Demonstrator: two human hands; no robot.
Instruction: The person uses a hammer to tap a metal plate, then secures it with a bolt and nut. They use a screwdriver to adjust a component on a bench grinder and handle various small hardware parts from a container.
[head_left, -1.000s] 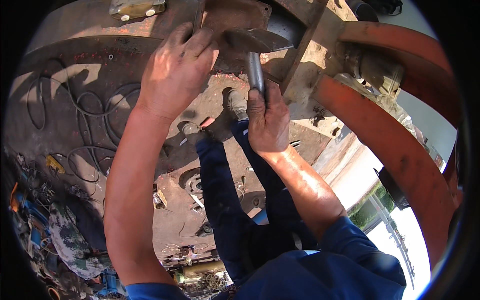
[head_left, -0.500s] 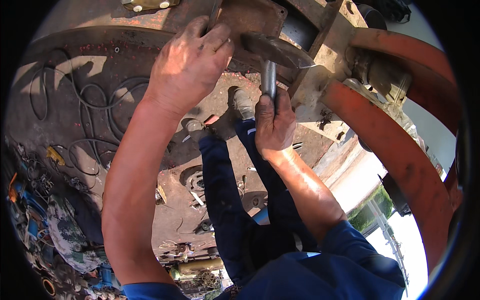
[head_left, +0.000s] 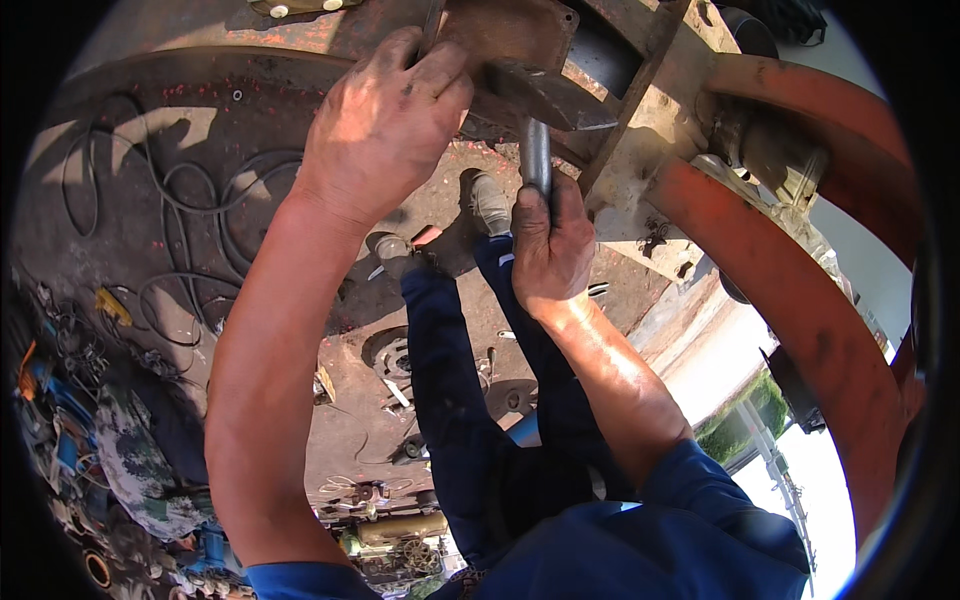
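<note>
Stained floor [head_left: 340,440] | left hand [head_left: 385,130] forward: fingers [head_left: 440,68] pinching rod [head_left: 432,25] | right hand [head_left: 553,245]: fingers round hammer [head_left: 537,150]

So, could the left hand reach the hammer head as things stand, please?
Probably yes: nothing visible stands between the left hand and the hammer head, though that hand grips a thin metal rod.

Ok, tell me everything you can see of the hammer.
The hammer has a long, dark, worn-looking head, apparently metal, which tapers to a narrow end at picture right; its left end lies in shadow. The handle is smooth, grey and round, also metal by its look, and runs from the head down toward the person. The right hand grips it, hiding its lower end. The head slants, right end lower in the picture; whether it touches the metalwork behind cannot be told.
</note>
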